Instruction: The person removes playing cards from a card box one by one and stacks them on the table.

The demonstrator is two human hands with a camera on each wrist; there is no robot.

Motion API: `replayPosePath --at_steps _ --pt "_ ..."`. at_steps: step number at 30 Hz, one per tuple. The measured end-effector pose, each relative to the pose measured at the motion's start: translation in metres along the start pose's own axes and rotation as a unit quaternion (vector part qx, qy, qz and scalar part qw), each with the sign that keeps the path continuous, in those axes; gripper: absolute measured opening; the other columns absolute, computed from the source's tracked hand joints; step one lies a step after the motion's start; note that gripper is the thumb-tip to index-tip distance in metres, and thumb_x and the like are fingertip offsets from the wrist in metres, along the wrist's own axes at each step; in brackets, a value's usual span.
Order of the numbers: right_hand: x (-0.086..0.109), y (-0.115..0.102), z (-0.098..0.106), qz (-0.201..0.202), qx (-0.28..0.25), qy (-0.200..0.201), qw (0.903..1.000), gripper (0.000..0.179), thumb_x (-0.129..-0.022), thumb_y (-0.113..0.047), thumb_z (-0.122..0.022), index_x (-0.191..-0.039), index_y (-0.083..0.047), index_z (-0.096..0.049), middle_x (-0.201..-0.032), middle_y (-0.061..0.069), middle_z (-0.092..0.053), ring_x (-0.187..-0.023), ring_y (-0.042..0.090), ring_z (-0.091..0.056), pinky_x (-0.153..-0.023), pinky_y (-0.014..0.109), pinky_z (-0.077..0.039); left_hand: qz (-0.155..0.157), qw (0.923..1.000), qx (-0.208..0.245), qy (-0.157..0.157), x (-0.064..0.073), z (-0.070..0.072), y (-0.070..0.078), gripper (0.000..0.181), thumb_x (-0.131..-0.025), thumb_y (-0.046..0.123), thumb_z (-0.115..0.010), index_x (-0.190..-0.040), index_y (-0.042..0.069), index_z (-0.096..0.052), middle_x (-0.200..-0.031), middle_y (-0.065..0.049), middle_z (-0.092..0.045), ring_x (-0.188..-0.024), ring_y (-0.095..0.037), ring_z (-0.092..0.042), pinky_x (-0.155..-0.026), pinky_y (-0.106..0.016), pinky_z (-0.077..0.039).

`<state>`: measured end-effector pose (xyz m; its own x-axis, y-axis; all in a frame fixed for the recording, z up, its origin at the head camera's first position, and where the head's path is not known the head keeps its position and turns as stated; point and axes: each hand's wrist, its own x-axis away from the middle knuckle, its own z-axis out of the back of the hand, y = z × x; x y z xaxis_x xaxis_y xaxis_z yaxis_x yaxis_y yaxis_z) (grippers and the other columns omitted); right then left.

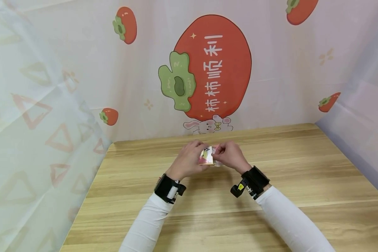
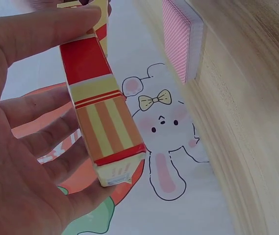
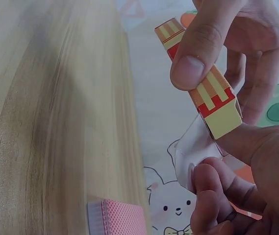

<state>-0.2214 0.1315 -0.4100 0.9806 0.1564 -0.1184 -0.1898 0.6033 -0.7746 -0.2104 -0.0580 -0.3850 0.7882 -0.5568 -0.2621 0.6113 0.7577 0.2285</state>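
My left hand [image 1: 189,159] holds a small playing card box [image 2: 102,107], striped red, yellow and orange, by its narrow sides, with the thumb on one edge and fingers behind. On its face, a letter A shows in the head view. A white flap [image 3: 193,152] stands out from the box's end in the right wrist view. My right hand [image 1: 231,155] pinches that flap between thumb and finger. Close by, a deck of playing cards [image 2: 181,41] with pink patterned backs rests on the wooden table; the right wrist view shows the deck [image 3: 122,218] at the bottom.
The wooden table [image 1: 129,203] ends at a pale cloth backdrop [image 1: 271,87] printed with persimmons and a rabbit, just behind the hands. Cloth side walls [image 1: 34,140] flank the table. A black wrist camera band [image 1: 170,189] sits on each wrist.
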Motion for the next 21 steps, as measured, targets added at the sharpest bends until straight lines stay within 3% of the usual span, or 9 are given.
replayPosePath --at_steps 10,18,21 --pt "0.001 0.0 0.002 -0.019 -0.018 -0.015 0.9995 0.021 -0.073 -0.03 -0.074 -0.07 -0.011 -0.064 -0.07 0.001 -0.06 -0.064 0.017 -0.054 -0.054 0.029 -0.044 0.003 0.9999 -0.008 -0.007 0.002 0.002 -0.001 0.067 -0.069 0.038 -0.075 -0.128 0.015 -0.052 -0.119 0.0 -0.049 -0.111 -0.017 -0.044 -0.093 -0.036 -0.034" --pt "0.001 0.002 0.009 -0.063 -0.118 -0.086 0.9872 0.026 -0.077 -0.033 -0.071 -0.081 -0.007 -0.068 -0.082 0.008 -0.059 -0.073 0.022 -0.052 -0.067 0.04 -0.047 0.008 0.9999 -0.008 -0.01 0.004 0.004 -0.003 0.069 -0.07 0.039 -0.074 -0.129 0.013 -0.051 -0.119 0.0 -0.049 -0.11 -0.018 -0.044 -0.094 -0.036 -0.034" --pt "0.0 0.007 0.013 -0.059 -0.143 -0.108 0.982 0.028 -0.08 -0.034 -0.068 -0.081 -0.005 -0.067 -0.079 0.008 -0.056 -0.071 0.021 -0.05 -0.065 0.037 -0.046 0.01 0.9999 -0.007 -0.004 0.005 0.005 -0.005 0.069 -0.069 0.04 -0.074 -0.129 0.013 -0.052 -0.117 0.001 -0.049 -0.108 -0.016 -0.044 -0.092 -0.035 -0.034"
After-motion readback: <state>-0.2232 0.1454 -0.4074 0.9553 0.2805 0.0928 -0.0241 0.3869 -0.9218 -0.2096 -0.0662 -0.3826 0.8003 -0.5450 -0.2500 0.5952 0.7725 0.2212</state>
